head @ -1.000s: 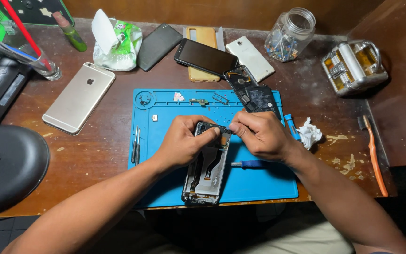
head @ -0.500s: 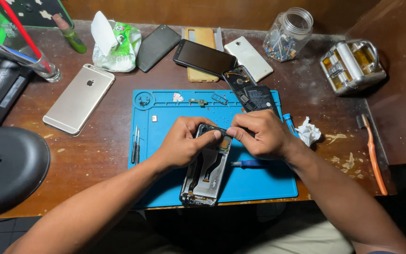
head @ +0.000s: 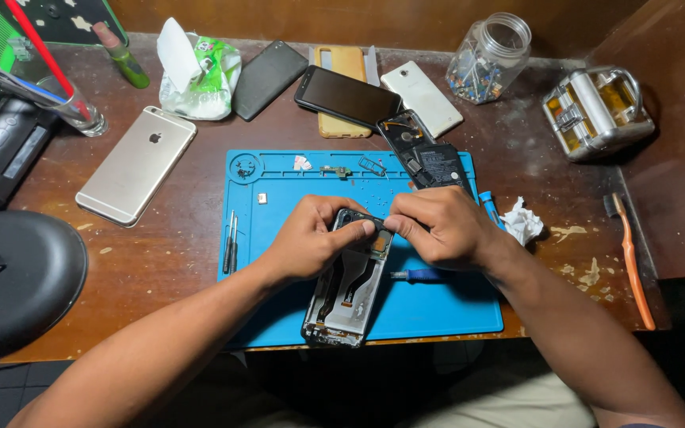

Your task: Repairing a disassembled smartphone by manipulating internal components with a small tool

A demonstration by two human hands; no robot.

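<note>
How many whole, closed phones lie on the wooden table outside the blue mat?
4: a gold phone left of the mat, a dark phone beside the tissue pack, a black-screen phone and a white phone behind the mat.

Worn wooden table (head: 200, 293) carries a blue mat (head: 438, 309), phones, glass jar (head: 489, 59).

Bare forearms, no sleeves (light beige trousers at bottom edge).
</note>
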